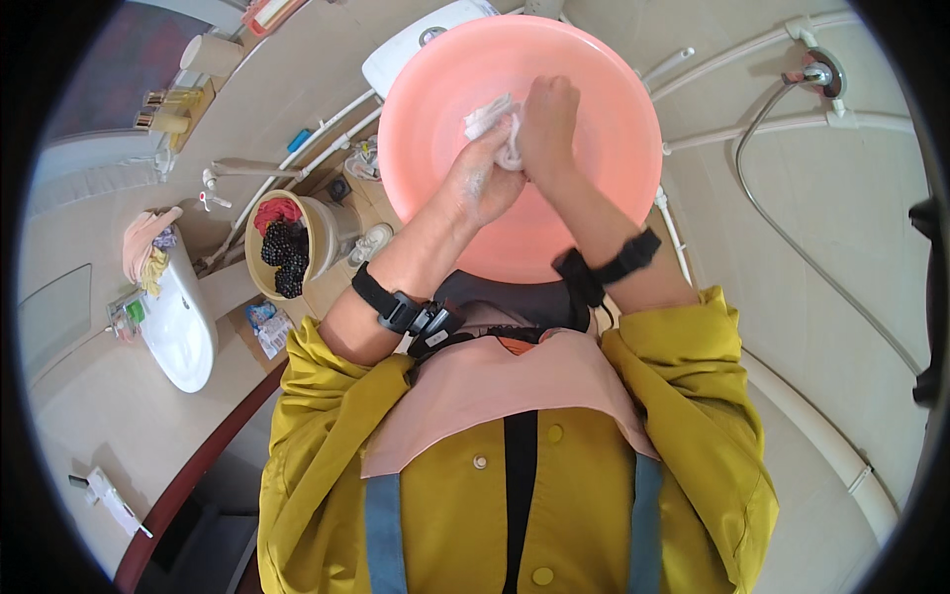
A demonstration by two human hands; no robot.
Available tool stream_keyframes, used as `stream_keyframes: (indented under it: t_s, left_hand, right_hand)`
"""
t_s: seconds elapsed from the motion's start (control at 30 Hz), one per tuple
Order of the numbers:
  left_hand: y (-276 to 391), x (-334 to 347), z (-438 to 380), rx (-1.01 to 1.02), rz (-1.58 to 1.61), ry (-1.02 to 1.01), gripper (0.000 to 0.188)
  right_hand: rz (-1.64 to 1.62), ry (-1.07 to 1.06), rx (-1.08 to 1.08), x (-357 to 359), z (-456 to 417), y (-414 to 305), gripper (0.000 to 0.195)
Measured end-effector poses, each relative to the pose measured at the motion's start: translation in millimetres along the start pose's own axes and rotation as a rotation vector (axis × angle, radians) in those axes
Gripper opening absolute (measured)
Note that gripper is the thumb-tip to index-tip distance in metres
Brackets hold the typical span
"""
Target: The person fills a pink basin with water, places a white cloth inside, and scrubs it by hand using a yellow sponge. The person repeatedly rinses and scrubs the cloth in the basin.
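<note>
A large pink plastic basin [519,245] lies in front of me, and both hands are over its inside. A small white wet cloth [487,116] is bunched between them. My left hand [486,174] grips the cloth, which sticks out past its thumb; whitish suds show on the wrist. My right hand [549,119] is curled into a fist against the cloth's right side, its fingers folded round part of it. What the cloth is exactly cannot be told.
A cream bucket [320,237] with dark dotted and red fabric stands at the left, white shoes [371,243] beside it. Further left is a white washbasin [180,334] with cloths on its rim. A toilet cistern [401,56] is behind the basin; a shower hose [772,200] hangs right.
</note>
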State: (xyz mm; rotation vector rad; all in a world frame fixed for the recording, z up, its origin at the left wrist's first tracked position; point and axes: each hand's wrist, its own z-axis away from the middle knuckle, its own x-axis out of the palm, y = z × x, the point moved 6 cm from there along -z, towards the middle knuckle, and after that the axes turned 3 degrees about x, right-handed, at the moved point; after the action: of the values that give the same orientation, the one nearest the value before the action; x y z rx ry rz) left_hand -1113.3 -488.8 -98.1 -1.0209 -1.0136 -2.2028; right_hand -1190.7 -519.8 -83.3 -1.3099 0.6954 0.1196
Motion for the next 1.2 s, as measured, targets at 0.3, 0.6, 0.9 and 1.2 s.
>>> stream_keyframes:
  t_s: [0.3, 0.6, 0.9, 1.2]
  left_hand:
    - [1, -7, -1, 0.014, -0.027, -0.024, 0.03]
    - [-4, -18, -12, 0.031, 0.103, -0.245, 0.026]
    - [7, -10, -2, 0.039, 0.057, -0.04, 0.021]
    - [6, -23, -12, 0.003, 0.013, -0.068, 0.023]
  right_hand:
    - [0.172, 0.064, -0.323, 1, 11, -18, 0.02]
    - [0.285, -0.125, -0.05, 10, 11, -13, 0.026]
    - [-0.253, 0.144, 0.099, 2, -3, -20, 0.029]
    - [-0.006, -0.02, -0.28, 9, 8, -20, 0.027]
